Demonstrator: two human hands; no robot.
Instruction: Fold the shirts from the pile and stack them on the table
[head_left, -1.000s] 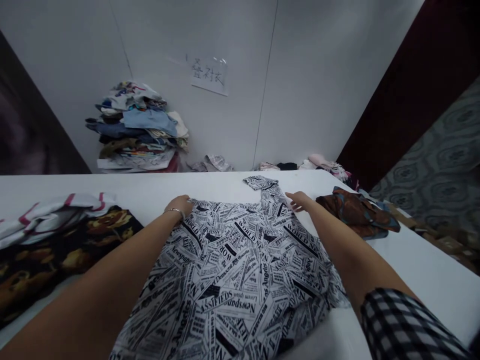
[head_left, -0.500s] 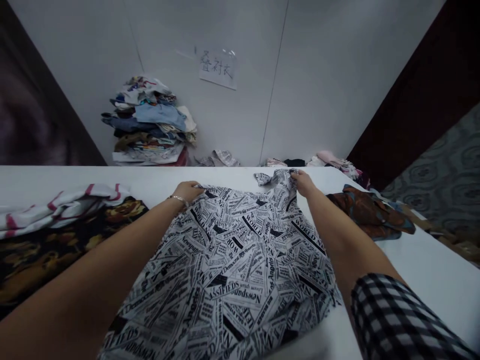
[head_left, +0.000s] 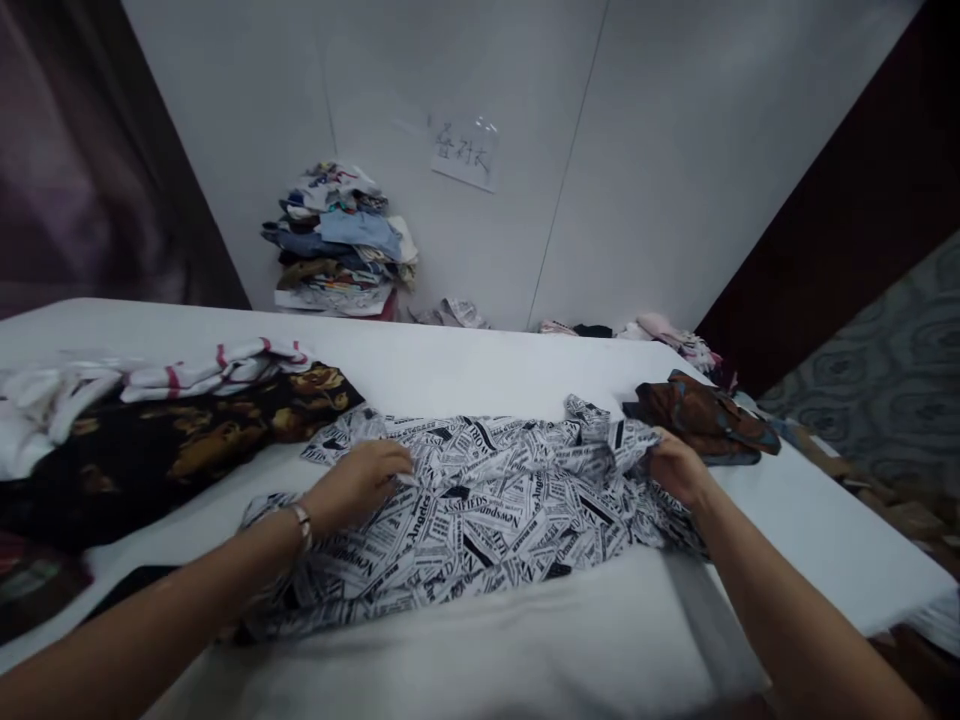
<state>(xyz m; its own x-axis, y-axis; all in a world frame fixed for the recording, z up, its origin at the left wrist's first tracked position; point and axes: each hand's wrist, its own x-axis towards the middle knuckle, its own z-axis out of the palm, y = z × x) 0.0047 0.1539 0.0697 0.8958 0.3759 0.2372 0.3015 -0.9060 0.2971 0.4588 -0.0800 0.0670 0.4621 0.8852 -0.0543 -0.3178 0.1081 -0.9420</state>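
A shirt with black-and-white newspaper print (head_left: 495,510) lies rumpled across the white table, partly over a pale cloth (head_left: 480,650) at the near edge. My left hand (head_left: 364,480), with a bracelet on its wrist, pinches the fabric at the shirt's left part. At the right end, my right hand (head_left: 679,468) has its fingers closed on a gathered edge of the same shirt. Between the hands the fabric forms loose folds.
Black floral cloth (head_left: 202,430) and white red-striped cloth (head_left: 195,375) lie at the left. A brown folded garment (head_left: 705,415) sits right. Behind stand a tall clothes pile (head_left: 337,245) and smaller garments (head_left: 675,340), below a wall sign (head_left: 465,152).
The shirt, held up and spread earlier, now lies lower and bunched on the table. Both hands have come down toward me, the right also outward. The view has shifted left.
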